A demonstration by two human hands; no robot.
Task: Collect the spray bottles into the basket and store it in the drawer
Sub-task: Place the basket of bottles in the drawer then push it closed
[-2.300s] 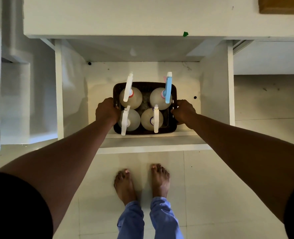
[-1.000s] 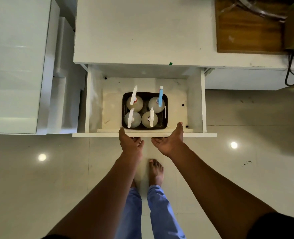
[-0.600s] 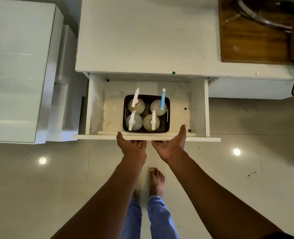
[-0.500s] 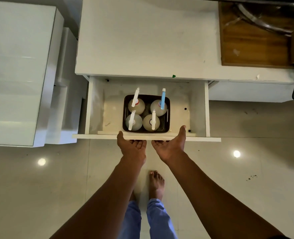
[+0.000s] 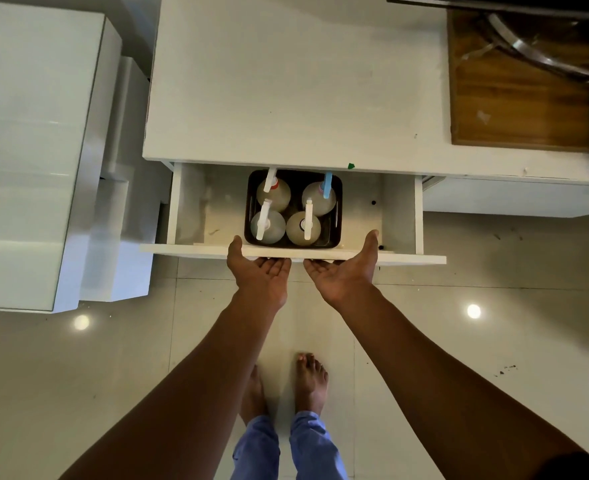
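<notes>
we see a dark brown basket point(image 5: 250, 216), a blue spray head point(image 5: 327, 185) among white ones, a white drawer point(image 5: 402, 206), and a wooden board point(image 5: 514, 98).

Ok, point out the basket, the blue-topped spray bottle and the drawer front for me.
basket point(image 5: 338, 216): head view, on its dark right wall.
blue-topped spray bottle point(image 5: 315, 202): head view, on its pale round body.
drawer front point(image 5: 189, 250): head view, on the top edge, left of the hands.
</notes>
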